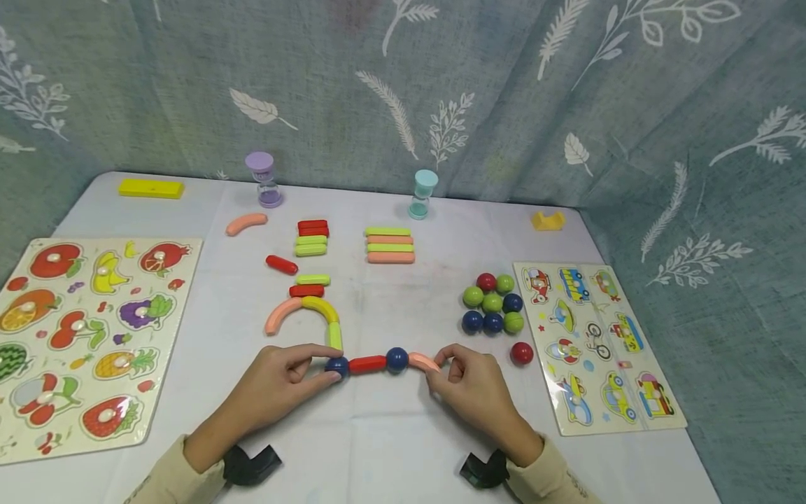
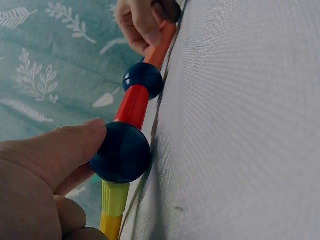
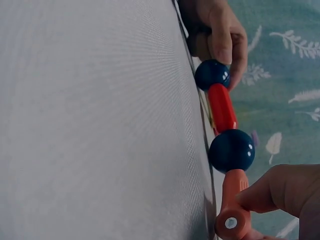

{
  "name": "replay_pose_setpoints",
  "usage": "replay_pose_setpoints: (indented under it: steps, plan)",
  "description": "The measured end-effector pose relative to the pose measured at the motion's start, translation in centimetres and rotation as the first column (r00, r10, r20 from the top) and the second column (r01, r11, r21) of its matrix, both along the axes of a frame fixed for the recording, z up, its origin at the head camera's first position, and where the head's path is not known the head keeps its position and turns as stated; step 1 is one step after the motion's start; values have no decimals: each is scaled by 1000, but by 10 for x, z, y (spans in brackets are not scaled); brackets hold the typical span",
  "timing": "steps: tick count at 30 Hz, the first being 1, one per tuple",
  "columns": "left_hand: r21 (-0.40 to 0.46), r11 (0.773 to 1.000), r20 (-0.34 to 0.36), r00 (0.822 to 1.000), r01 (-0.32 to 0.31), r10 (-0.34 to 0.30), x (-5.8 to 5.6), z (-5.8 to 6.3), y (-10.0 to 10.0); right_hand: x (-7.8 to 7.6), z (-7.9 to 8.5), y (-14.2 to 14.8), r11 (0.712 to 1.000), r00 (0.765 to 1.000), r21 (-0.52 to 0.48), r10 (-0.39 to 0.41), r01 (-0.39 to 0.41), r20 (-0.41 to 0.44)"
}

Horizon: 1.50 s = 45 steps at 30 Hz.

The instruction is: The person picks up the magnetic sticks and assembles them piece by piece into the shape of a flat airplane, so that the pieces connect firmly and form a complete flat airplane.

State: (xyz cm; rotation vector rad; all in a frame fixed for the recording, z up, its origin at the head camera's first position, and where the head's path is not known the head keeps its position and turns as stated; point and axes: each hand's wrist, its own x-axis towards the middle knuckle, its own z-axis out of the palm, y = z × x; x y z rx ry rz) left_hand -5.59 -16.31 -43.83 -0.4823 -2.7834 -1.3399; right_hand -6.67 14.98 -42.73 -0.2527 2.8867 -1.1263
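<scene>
My left hand (image 1: 286, 378) pinches a dark blue ball (image 1: 337, 367) between thumb and fingers. From that ball a red stick (image 1: 368, 364) runs right to a second blue ball (image 1: 397, 359). A curved orange stick (image 1: 422, 361) joins that ball's right side, and my right hand (image 1: 472, 386) pinches its outer end. In the right wrist view the end of the orange stick (image 3: 232, 215) shows a round silvery spot. Behind the left ball, a light green stick (image 1: 335, 336), a curved yellow stick (image 1: 322, 306) and another curved orange stick (image 1: 283, 315) form an arch.
Several loose balls (image 1: 492, 303) sit right of centre, a red ball (image 1: 522, 353) nearer me. Sorted sticks (image 1: 390, 245) lie behind. Picture boards flank the table: fruit (image 1: 88, 343) left, vehicles (image 1: 598, 350) right. Two sand timers (image 1: 263, 180) and yellow blocks (image 1: 151, 188) stand at the back.
</scene>
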Motion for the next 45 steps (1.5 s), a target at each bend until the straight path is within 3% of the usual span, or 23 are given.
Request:
replay_pose_setpoints:
  steps: [5,12,15,20,26,33,36,42,45]
  plan:
    - [0,1000,-8,1000,0,0,1,0,0,1,0,-1,999,999,-15,35,-35,8]
    - [3,1000,-12,1000,3,-3,1,-1,0,-4,-2,3,988,989,-47,145,-146,-25]
    - [6,1000,-4,1000,3,-3,0,-1,0,-7,-3,5,977,980,-74,200,-200,0]
    - [1,1000,0,1000,4,-4,0,-1,2,-9,-2,4,952,954,-104,295,-288,58]
    - [-7,1000,9,1000,-8,8,0,1,1,-24,-5,1,922,937,-165,347,-350,-51]
    - [-1,1000,17,1000,-7,7,0,0,2,-41,-5,-11,852,884,-239,462,-466,-74]
    - [4,1000,15,1000,-4,4,0,0,3,-43,-3,-13,844,875,-242,480,-480,-59]
    - [-7,1000,-6,1000,-6,6,0,0,2,-48,-14,-13,845,883,-265,466,-465,-65]
    - [-7,1000,-12,1000,0,0,-2,0,1,-45,-8,-16,840,885,-285,457,-462,-86]
